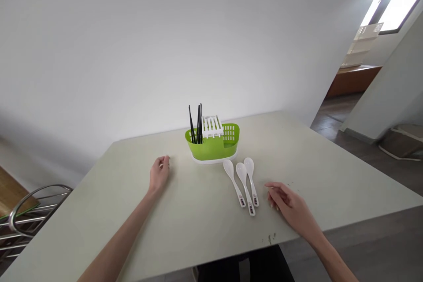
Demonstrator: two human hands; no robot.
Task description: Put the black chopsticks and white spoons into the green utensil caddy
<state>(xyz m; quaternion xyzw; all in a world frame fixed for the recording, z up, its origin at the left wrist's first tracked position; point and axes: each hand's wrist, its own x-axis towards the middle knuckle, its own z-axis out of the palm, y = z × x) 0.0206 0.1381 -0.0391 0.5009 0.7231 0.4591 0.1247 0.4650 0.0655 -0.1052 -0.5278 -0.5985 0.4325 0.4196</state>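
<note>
At the near edge of the desk (185, 229) my two forearms come in, one from each side. My right hand (291, 207) lies palm down toward the near right of the desk, its fingers (274, 194) loosely apart and a bit curled, holding nothing, tips just beside the handle ends of three white spoons (243, 183). No contact that I can see, small gap between fingertips and the nearest handle. The spoons lie side by side around the desk middle, bowls pointing to the far edge, handles toward me, with dark printed marks near the handle ends; print too small to read. A few dark specks sit on the desk near its front edge, right of centre.

My left hand (159, 174) rests further out, left of centre, fingers curled in together, loose fist, empty, thumb side up. It is near the green cutlery holder (213, 145) but apart from it.

The holder stands just beyond the spoon bowls, toward the far edge, on a white base tray. Black chopsticks (196, 125) stand upright in its left compartment. A white slotted insert (212, 125) sits over its middle. The right compartment looks empty from here, can't tell for sure.

Off the near left corner, a metal wire rack (29, 216). Behind the far edge, a plain white wall (165, 44).
</note>
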